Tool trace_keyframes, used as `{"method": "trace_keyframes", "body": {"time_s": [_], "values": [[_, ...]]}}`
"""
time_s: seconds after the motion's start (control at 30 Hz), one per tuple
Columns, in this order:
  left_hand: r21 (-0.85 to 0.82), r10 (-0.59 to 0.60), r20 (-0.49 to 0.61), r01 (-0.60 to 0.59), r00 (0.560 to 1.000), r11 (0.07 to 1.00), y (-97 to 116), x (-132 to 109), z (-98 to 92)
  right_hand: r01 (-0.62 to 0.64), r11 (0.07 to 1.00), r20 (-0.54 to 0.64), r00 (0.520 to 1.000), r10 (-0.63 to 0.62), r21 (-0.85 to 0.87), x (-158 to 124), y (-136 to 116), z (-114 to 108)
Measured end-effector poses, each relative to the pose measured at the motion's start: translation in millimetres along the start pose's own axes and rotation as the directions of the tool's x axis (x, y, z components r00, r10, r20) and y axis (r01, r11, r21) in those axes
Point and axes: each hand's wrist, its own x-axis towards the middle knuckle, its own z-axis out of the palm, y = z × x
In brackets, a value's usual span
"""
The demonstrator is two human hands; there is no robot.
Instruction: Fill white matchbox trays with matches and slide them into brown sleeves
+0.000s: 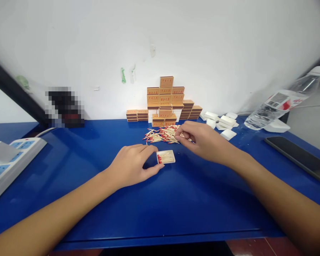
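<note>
A small white matchbox tray [166, 156] partly filled with red-tipped matches lies on the blue table [160, 209]. My left hand [133, 165] grips its left end between thumb and forefinger. Just behind it lies a loose pile of matches [161, 135]. My right hand [202, 140] rests at the pile's right edge, fingers pinched together on several matches. Stacked orange matchboxes [166, 101] stand against the white wall behind the pile.
Empty white trays [221, 122] lie right of the stack. A tilted plastic water bottle [282, 103] and a dark phone [301, 158] are at the right. A white power strip [8, 160] sits at the left edge, a blurred dark object [65, 106] behind it.
</note>
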Motion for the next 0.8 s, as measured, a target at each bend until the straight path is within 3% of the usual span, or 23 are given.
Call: {"method": "trace_keyframes", "body": {"time_s": [0.1,0.23,0.37,0.5,0.67,0.8], "values": [[0.06,0.044,-0.053,-0.041,0.998,0.997,-3.8,-0.5,0.3,-0.047,0.993,-0.058,0.997,0.041,-0.108,2.4,11.0,-7.5],[0.011,-0.017,-0.017,0.017,1.0,1.0,-3.8,0.6,-1.0,-0.115,0.97,-0.052,0.993,0.106,-0.214,3.0,21.1,-15.0],[-0.024,-0.061,0.02,0.062,0.998,0.998,-3.6,2.3,-2.3,-0.132,0.968,0.166,0.971,0.169,-0.214,0.7,31.0,-20.8],[-0.057,-0.055,0.033,0.056,0.998,0.997,-8.9,3.6,-3.3,-0.179,0.975,0.424,0.879,0.218,-0.13,-3.7,42.3,-21.2],[-0.049,-0.089,-0.001,0.089,0.996,0.995,-13.5,3.8,-4.0,-0.232,0.965,0.47,0.842,0.264,-0.127,-6.4,53.5,-18.6],[-0.072,-0.033,0.036,0.036,0.999,0.997,-12.7,3.2,-2.5,-0.249,0.963,0.506,0.821,0.266,-0.103,-5.7,51.2,-17.8]]}}
